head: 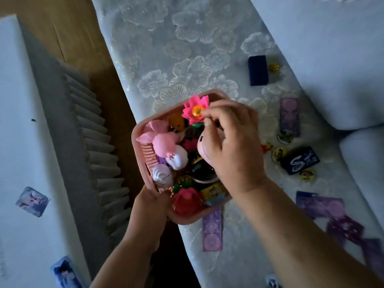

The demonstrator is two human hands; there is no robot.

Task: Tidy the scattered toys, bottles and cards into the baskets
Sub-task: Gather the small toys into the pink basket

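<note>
A pink plastic basket [145, 154] sits at the edge of a flowered sofa seat, filled with several toys: a pink plush [161, 138], white swirled toys [179, 156] and a red flower toy [187, 199]. My left hand [150, 204] grips the basket's near corner. My right hand [232, 142] hovers over the basket and pinches a pink lotus flower toy [195, 109] with an orange centre; a pale pink thing is tucked under its fingers.
Purple cards [289, 116] [212, 229] [320, 203], a dark blue box [258, 70], a dark card packet [300, 161] and round badges [279, 153] lie on the sofa seat. Photo cards [32, 201] lie on the white surface at left. A wooden floor gap lies between.
</note>
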